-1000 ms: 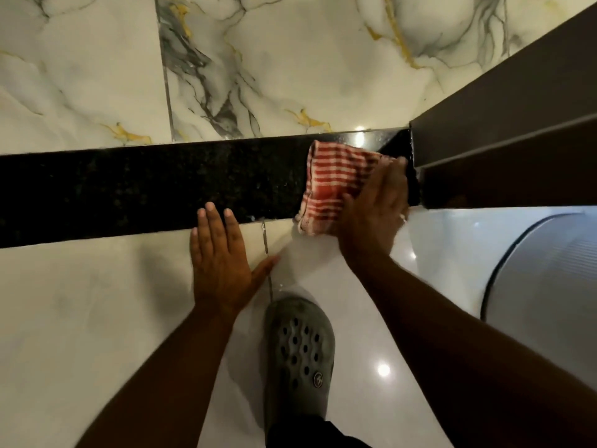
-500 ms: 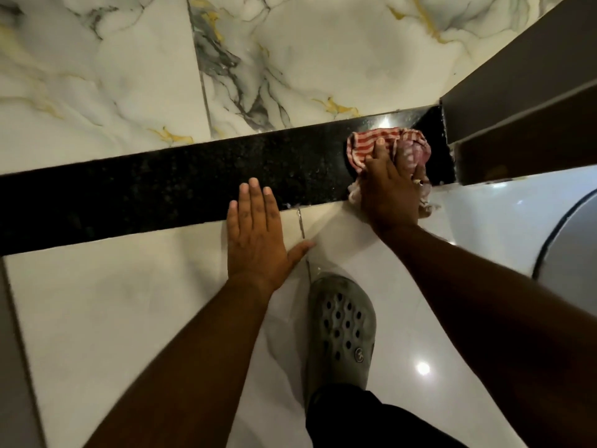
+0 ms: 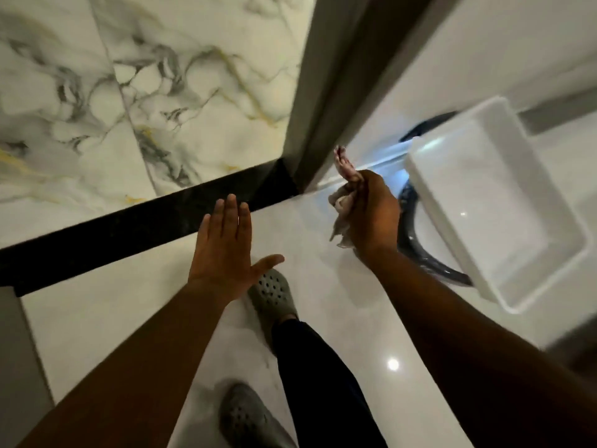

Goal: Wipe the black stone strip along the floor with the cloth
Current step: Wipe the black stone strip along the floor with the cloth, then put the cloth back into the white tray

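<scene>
The black stone strip lies bare across the floor, the left hand spread flat and empty near it, while the right hand has lifted the bunched cloth clear, suggesting this pass is over

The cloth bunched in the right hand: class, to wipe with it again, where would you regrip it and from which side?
Probably the loose tail of the cloth hanging below the right hand, taken from the left, since the rest is balled inside the fist and that side is free. The left hand is open nearby.
</scene>
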`<state>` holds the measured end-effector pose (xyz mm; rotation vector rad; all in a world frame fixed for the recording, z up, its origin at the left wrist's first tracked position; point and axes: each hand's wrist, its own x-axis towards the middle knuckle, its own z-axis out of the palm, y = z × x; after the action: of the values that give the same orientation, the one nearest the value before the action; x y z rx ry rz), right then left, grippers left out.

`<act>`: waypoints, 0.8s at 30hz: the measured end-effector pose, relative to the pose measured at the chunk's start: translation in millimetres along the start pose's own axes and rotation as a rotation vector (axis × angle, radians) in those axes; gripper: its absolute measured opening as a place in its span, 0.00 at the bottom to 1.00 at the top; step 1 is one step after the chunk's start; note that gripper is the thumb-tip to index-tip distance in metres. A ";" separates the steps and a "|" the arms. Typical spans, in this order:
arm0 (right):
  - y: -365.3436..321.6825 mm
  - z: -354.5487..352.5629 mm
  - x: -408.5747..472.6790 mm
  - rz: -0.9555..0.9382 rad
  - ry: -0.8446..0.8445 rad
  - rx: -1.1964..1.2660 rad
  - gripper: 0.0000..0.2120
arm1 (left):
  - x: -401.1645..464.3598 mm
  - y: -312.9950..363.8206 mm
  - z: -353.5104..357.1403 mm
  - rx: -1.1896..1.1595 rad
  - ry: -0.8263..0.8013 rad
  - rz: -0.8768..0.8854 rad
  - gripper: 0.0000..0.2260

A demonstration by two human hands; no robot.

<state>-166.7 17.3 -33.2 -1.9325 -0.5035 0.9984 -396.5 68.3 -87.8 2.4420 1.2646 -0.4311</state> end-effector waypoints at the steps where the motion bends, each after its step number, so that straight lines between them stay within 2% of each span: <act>1: -13.7 -25.6 -11.2 -0.052 0.017 0.009 0.16 | -2.1 20.9 -16.7 0.004 0.016 0.045 0.51; 4: -40.1 -91.3 -30.1 -0.198 0.210 -0.044 0.11 | -0.4 77.1 -51.2 -0.009 0.077 0.155 0.51; 5: -44.1 -114.6 -30.4 -0.174 0.229 0.080 0.11 | 2.0 96.5 -58.1 -0.014 0.094 0.188 0.51; 7: -46.0 -159.4 -21.9 -0.178 0.318 0.155 0.11 | 11.5 132.2 -67.0 0.002 0.117 0.252 0.51; 10: -35.6 -222.6 1.6 -0.147 0.404 0.120 0.15 | 39.1 186.0 -67.3 0.031 0.112 0.310 0.51; 14: -0.8 -284.7 43.6 -0.136 0.381 -0.236 0.11 | 82.2 248.5 -55.7 0.073 0.078 0.337 0.52; 17: 39.3 -310.8 81.1 -0.262 0.372 -0.701 0.12 | 113.4 288.7 -40.6 0.100 0.049 0.359 0.51; 20: 82.0 -319.1 114.3 -0.288 0.283 -0.845 0.18 | 141.3 318.7 -21.4 0.095 0.013 0.381 0.51; 24: 127.2 -303.2 135.0 -0.281 -0.001 -0.949 0.28 | 156.4 335.8 -4.7 0.159 -0.008 0.383 0.52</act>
<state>152.2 -117.9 -112.7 -2.5530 -1.3902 0.6031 -31.9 2.4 -92.1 2.7299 0.7543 -0.4458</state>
